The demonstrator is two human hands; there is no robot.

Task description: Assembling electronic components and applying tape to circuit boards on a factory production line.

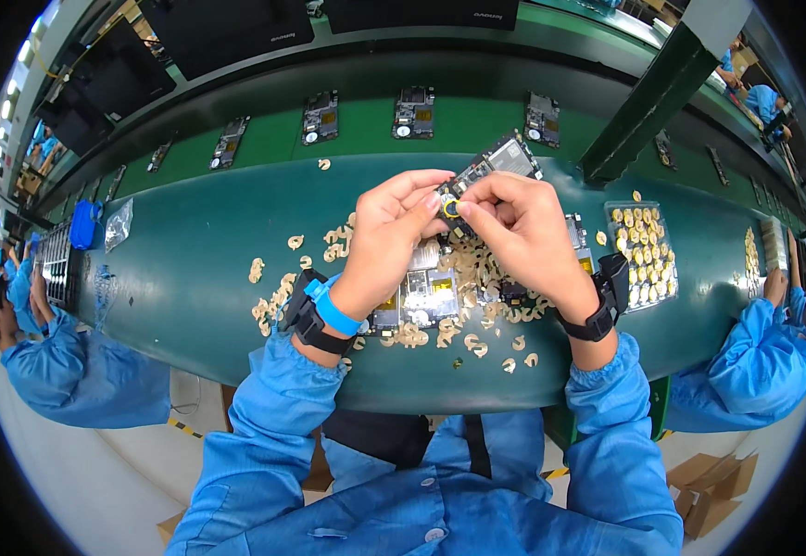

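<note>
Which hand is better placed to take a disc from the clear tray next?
Likely right: the right hand is nearer the clear tray; the left hand, farther off, holds the circuit board.

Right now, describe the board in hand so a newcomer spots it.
Across the dark green worktable, go to the centre, where the left hand and right hand converge. The circuit board between them slants up rightward. Unlike the boards lying below it and on the belt beyond, it is held up.

Circuit board (512, 157) in left hand (389, 232), right hand (525, 232) at yellow-rimmed round part (449, 206), loose gold clips (414, 335) toward six, clear tray (651, 206) of gold discs (643, 259) at three.
</note>
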